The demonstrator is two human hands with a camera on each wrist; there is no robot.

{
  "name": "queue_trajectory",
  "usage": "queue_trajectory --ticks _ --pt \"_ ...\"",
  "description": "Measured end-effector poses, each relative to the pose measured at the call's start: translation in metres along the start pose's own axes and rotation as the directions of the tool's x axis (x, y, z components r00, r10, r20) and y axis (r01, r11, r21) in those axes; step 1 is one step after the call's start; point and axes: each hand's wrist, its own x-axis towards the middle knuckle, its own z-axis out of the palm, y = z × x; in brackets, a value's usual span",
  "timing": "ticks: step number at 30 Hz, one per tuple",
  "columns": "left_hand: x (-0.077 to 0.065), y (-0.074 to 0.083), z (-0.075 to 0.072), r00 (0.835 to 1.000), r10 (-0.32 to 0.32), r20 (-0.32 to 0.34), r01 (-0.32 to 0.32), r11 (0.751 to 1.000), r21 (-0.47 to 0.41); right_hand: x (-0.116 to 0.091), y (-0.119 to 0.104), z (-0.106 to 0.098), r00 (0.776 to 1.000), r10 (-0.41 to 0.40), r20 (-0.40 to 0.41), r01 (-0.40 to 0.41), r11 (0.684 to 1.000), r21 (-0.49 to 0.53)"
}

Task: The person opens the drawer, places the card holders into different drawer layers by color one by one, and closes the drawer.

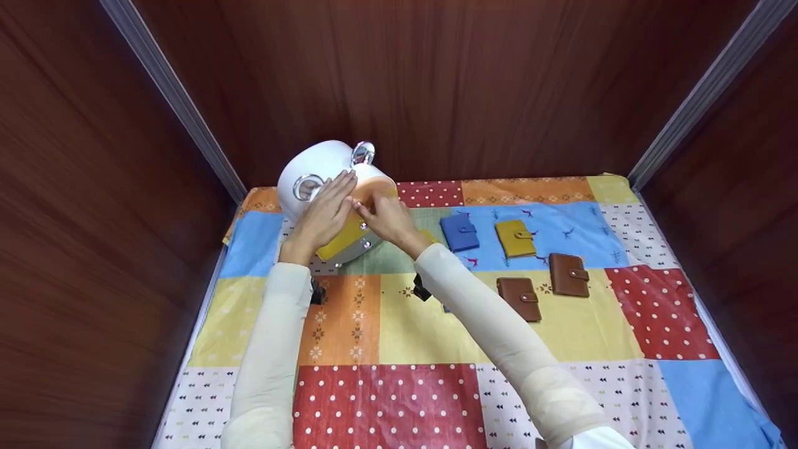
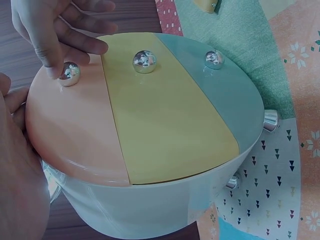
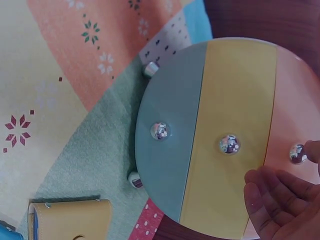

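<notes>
A rounded white drawer box (image 1: 321, 156) stands at the back left, with two chrome ear-like rings. Its front has an orange drawer (image 2: 75, 135), a yellow drawer (image 2: 167, 115) and a green drawer (image 2: 225, 90), all flush. Each carries a round chrome knob. My left hand (image 1: 324, 212) lies with straight fingers against the box's upper side. At the orange drawer, my right hand (image 1: 389, 218) has its thumb at the knob (image 3: 297, 154); its other fingers are loosely bent over the front, with a small gap below the knob.
Right of the box lie a blue wallet (image 1: 459, 232), a yellow wallet (image 1: 516, 238) and two brown wallets (image 1: 568, 275). Another yellow wallet (image 3: 70, 220) lies partly hidden by my right wrist. A patchwork cloth (image 1: 386, 405) covers the table; brown wooden panels (image 1: 436, 87) enclose it.
</notes>
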Motion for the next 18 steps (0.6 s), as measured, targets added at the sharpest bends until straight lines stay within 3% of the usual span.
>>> queue_trajectory --ticks 18 --pt "0.000 0.000 0.000 1.000 0.003 0.006 -0.003 1.000 0.022 0.004 -0.012 0.004 0.999 0.035 -0.011 -0.036 0.996 -0.078"
